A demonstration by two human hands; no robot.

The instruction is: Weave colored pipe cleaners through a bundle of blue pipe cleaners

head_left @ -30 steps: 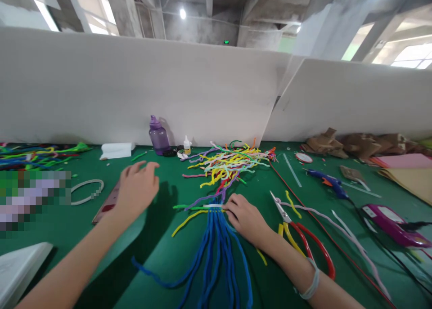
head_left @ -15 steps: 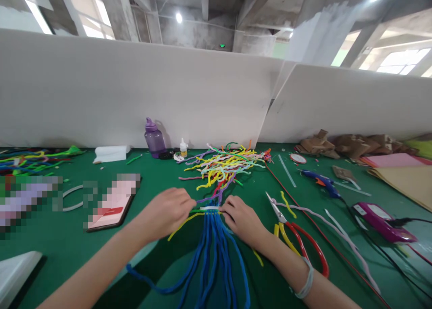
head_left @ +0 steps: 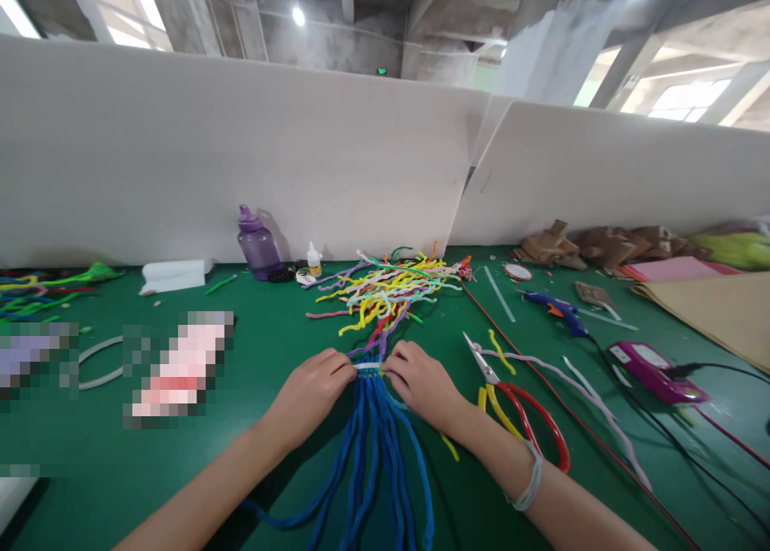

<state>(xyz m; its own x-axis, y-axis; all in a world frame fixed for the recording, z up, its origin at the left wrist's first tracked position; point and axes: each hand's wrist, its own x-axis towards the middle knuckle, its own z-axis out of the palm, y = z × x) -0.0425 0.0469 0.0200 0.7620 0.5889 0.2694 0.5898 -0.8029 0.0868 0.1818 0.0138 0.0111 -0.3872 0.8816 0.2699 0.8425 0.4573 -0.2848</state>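
Note:
Several long blue strands (head_left: 376, 455) hang toward me from a short white strip (head_left: 368, 366) at the middle of the green table. The fingers of my left hand (head_left: 316, 390) are closed on the strip's left end. At its right end, my right hand (head_left: 421, 386) pinches the strip too. Small yellow bits show just under the strip. Purple and red strands (head_left: 392, 326) lead up from behind it to a pile of many-coloured fuzzy stems (head_left: 391, 290). A yellow strand (head_left: 450, 447) pokes out below my right wrist.
Red-and-yellow-handled scissors (head_left: 511, 407) lie beside my right forearm. Farther right are a blue glue gun (head_left: 557, 310), a magenta device (head_left: 655, 374) with cables and brown paper (head_left: 710, 310). A purple bottle (head_left: 258, 246) stands at the back, near a white roll (head_left: 174, 277). A blurred phone (head_left: 184, 366) lies left.
My left hand has moved in to the strip's left end, and the yellow and green strands beside it no longer show. The whole view has shifted slightly, with the table's things now farther left.

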